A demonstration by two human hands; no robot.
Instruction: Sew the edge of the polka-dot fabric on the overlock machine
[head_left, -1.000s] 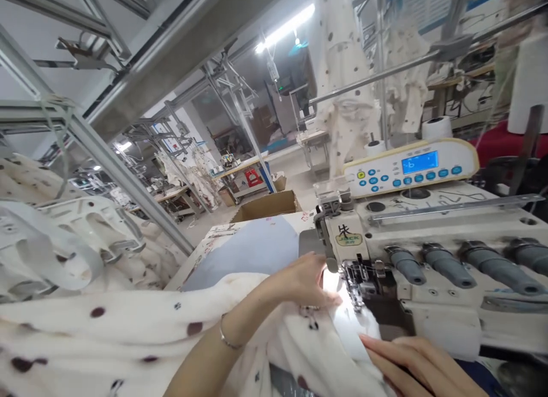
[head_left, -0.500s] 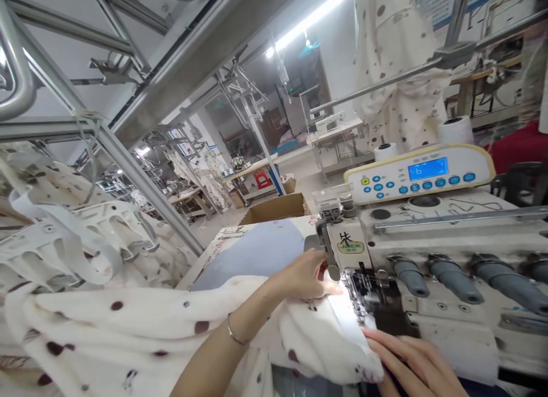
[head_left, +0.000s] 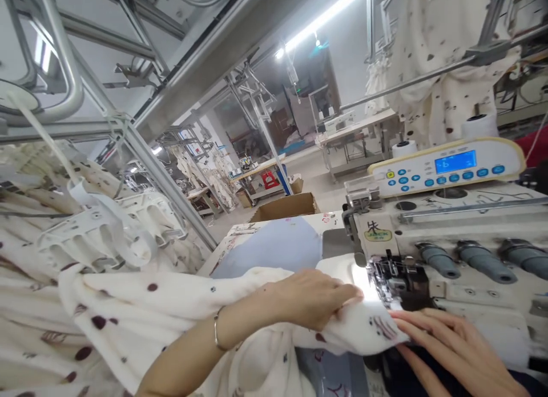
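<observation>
My left hand [head_left: 314,297] lies on the white spotted fabric [head_left: 171,311], fingers bent and pressing it down just left of the lit presser foot [head_left: 391,277] of the sewing machine [head_left: 449,237]. My right hand [head_left: 454,343] rests flat with its fingers stretched out on the fabric's edge, in front of the presser foot. A thin bracelet sits on my left wrist. The fabric trails off to the left over a heap of the same cloth.
The machine's control panel [head_left: 445,166] with a blue display sits on top, thread cones behind it. A plastic hanger [head_left: 111,226] lies on the cloth heap at left. A cardboard box [head_left: 286,206] stands beyond the table; slanting metal rails cross overhead.
The fabric has moved forward under the presser foot. My left hand slid right and lower along it, and my right hand came further up onto the fabric's edge. The view shifted left.
</observation>
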